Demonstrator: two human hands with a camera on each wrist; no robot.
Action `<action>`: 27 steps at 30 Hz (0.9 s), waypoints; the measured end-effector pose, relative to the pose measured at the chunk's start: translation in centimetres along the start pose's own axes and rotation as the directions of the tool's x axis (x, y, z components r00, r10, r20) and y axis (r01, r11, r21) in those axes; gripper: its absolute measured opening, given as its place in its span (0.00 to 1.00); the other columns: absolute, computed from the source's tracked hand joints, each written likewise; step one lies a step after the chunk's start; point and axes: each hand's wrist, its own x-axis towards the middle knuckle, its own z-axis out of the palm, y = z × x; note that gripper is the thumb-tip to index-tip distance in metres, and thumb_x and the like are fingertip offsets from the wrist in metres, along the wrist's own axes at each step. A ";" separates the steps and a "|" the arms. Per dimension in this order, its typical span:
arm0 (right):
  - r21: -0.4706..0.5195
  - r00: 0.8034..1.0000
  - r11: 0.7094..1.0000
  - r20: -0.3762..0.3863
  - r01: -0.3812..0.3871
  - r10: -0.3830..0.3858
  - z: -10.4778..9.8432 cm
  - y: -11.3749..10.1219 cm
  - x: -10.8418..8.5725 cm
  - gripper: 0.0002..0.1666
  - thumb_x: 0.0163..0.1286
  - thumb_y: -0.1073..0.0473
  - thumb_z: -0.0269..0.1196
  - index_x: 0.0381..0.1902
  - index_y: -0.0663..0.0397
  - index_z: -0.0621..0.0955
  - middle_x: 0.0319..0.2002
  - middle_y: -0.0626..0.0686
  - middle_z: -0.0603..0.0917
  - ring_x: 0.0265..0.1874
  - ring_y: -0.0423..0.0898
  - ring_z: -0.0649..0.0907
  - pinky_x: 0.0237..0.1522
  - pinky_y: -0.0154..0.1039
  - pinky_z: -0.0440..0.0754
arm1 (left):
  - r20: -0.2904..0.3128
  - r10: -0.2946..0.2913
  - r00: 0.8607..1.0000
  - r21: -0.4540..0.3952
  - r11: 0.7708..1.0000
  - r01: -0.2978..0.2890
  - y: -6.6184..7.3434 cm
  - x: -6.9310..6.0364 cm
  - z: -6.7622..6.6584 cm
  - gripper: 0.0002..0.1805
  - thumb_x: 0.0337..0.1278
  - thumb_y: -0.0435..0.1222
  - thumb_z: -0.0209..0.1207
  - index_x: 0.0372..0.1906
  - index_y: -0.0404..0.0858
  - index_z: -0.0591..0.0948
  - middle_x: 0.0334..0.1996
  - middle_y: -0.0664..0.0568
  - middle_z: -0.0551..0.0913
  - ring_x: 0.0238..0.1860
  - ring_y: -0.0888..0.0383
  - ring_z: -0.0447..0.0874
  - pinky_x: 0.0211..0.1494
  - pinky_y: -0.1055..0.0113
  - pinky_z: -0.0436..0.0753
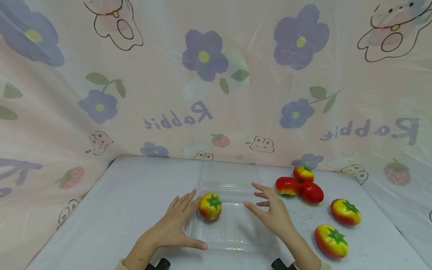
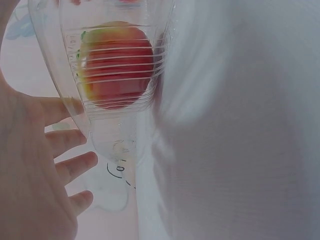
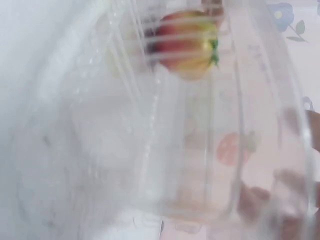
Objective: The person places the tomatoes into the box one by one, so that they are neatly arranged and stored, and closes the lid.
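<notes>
A clear plastic clamshell box [image 1: 236, 223] lies open on the table, its hinged lid [image 1: 229, 173] folded toward the back. One glossy red-and-yellow tomato [image 1: 210, 207] with a green star-shaped calyx sits in the box's left part. Along the left rim, my left hand [image 1: 173, 225] has its fingers spread and straight; in the left wrist view its fingertips [image 2: 75, 167] lie beside the box wall. My right hand [image 1: 271, 212] hovers over the box's right side, fingers apart and holding nothing. The right wrist view is blurred, with the tomato [image 3: 185, 45] seen through the plastic.
Right of the box lie more tomatoes: a cluster of three at the back, including a plain red one [image 1: 311, 192], and two nearer ones [image 1: 345, 212] toward the right. A white cloth [image 1: 135, 195] covers the table. A printed curtain [image 1: 236, 112] hangs behind.
</notes>
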 end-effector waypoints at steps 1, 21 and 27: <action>-0.005 1.000 1.000 -0.004 0.000 0.000 -0.2 0.1 0.0 0.40 0.58 0.46 0.70 0.67 0.45 0.70 0.63 0.58 0.73 0.53 0.58 0.81 0.46 0.48 0.85 | 0.000 0.000 1.000 0.001 1.000 0.000 0.0 0.0 0.0 0.67 0.28 0.75 0.62 0.75 0.41 0.56 0.77 0.43 0.47 0.75 0.39 0.48 0.74 0.36 0.42; -0.073 0.994 0.992 -0.028 -0.107 0.105 -2.5 2.0 -0.6 0.46 0.57 0.39 0.69 0.69 0.45 0.66 0.66 0.59 0.69 0.57 0.59 0.79 0.47 0.47 0.85 | -0.012 0.007 1.000 -0.004 1.000 -0.007 0.1 0.0 0.0 0.68 0.27 0.74 0.63 0.74 0.40 0.57 0.76 0.42 0.48 0.74 0.38 0.49 0.73 0.35 0.43; -0.073 0.992 0.990 -0.025 -0.124 0.123 -3.0 2.7 -0.8 0.46 0.58 0.40 0.68 0.70 0.46 0.65 0.67 0.59 0.68 0.58 0.59 0.77 0.49 0.48 0.84 | -0.017 0.015 1.000 -0.003 1.000 -0.015 0.0 -0.1 0.0 0.68 0.26 0.74 0.63 0.75 0.41 0.56 0.76 0.42 0.47 0.74 0.38 0.49 0.73 0.35 0.44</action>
